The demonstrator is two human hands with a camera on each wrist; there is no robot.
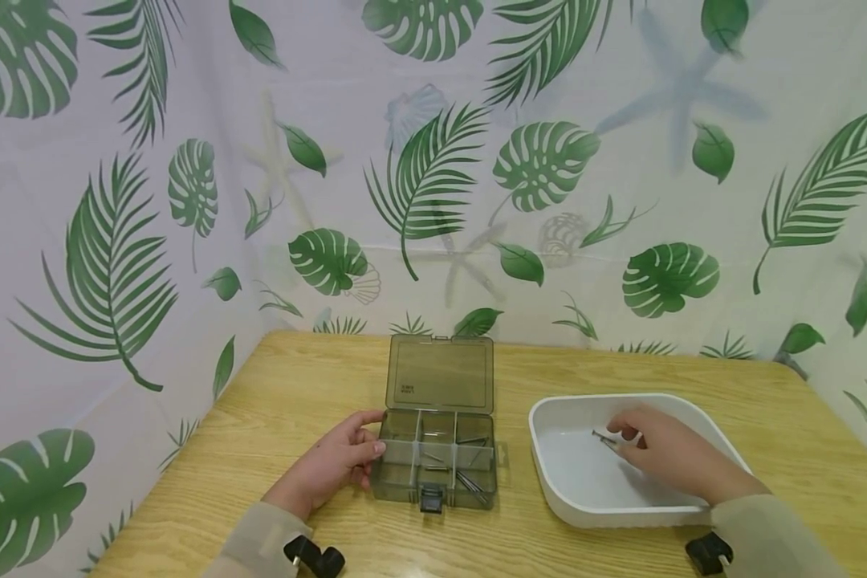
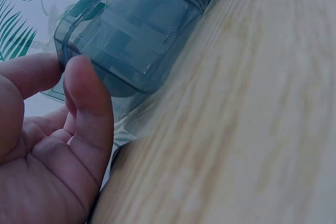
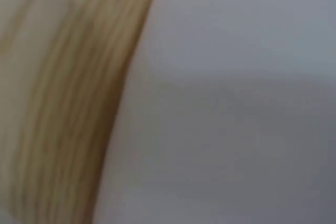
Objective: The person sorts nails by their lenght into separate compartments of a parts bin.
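A smoky-grey plastic compartment box (image 1: 433, 475) stands on the table with its lid (image 1: 441, 373) raised at the back. Several slender metal screws (image 1: 471, 486) lie in its compartments. At the box's left side, my left hand (image 1: 339, 457) holds the wall, thumb on the front left edge; the left wrist view shows the thumb and a finger (image 2: 89, 93) at a corner. My right hand (image 1: 665, 449) is inside the white tray (image 1: 585, 518), pinching a metal screw (image 1: 601, 437) at its fingertips. The right wrist view is blurred and shows no fingers.
The box and the tray stand side by side on a wood-grain table (image 1: 282, 385), with a gap between them. A leaf-patterned cloth (image 1: 462, 273) hangs behind and at the sides. The tray's raised rim surrounds the right hand.
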